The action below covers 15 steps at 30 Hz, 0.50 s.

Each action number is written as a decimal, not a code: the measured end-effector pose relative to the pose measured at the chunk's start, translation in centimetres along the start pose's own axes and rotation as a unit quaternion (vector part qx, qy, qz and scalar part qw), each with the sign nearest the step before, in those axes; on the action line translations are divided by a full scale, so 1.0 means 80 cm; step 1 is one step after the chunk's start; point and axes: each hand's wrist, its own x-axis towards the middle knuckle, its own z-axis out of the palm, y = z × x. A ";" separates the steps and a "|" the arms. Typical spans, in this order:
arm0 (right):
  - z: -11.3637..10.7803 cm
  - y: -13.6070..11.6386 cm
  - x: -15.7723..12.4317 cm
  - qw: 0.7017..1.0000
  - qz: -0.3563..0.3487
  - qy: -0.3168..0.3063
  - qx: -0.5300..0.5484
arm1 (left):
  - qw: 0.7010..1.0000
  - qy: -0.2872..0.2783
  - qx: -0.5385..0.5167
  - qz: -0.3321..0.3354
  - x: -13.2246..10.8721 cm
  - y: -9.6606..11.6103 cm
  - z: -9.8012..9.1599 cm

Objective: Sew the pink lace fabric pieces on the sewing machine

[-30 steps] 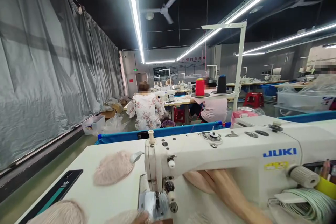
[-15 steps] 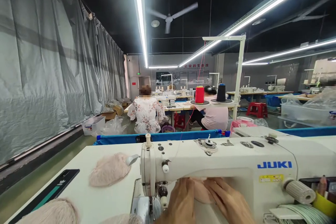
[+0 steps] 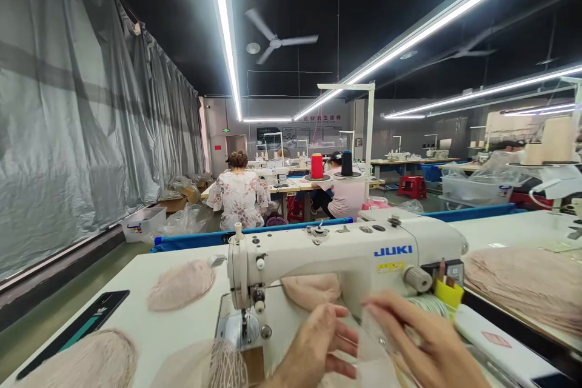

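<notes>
— Fingers of left hand (image 3: 318,348) and right hand (image 3: 430,348): clamped?
— Half-spread on a sheer pale fabric piece (image 3: 368,354); blur hides any grip. It's at the white bench's (image 3: 150,327) near edge, before the cream sewing machine (image 3: 345,248).

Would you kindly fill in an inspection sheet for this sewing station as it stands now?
Surface: white table, bare in patches.
Job's things: JUKI sewing machine; pink fuzzy piece under its arm; pale sheet between the hands, blurred.
Clutter: more pink pieces left, stack right, dark phone, yellow cup.
Grippers: left hand and right hand before the machine; grip unclear.
Cables: pale coiled cord by the handwheel.
Surroundings: two seated people, backs turned; grey sheeting left; ceiling fan.
</notes>
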 end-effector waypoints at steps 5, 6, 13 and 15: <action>0.021 -0.063 0.022 0.991 0.015 -0.125 0.037 | 0.994 -0.054 -0.025 0.090 -0.055 0.029 0.043; 0.023 -0.070 0.022 0.990 0.025 -0.133 0.051 | 0.996 -0.029 -0.026 0.082 -0.066 0.030 0.041; 0.065 -0.063 -0.059 0.937 0.116 -0.230 0.235 | 0.950 0.200 -0.226 0.083 -0.143 0.017 0.009; 0.087 -0.059 -0.086 0.888 0.164 -0.292 0.316 | 0.936 0.228 -0.252 0.089 -0.166 0.008 0.002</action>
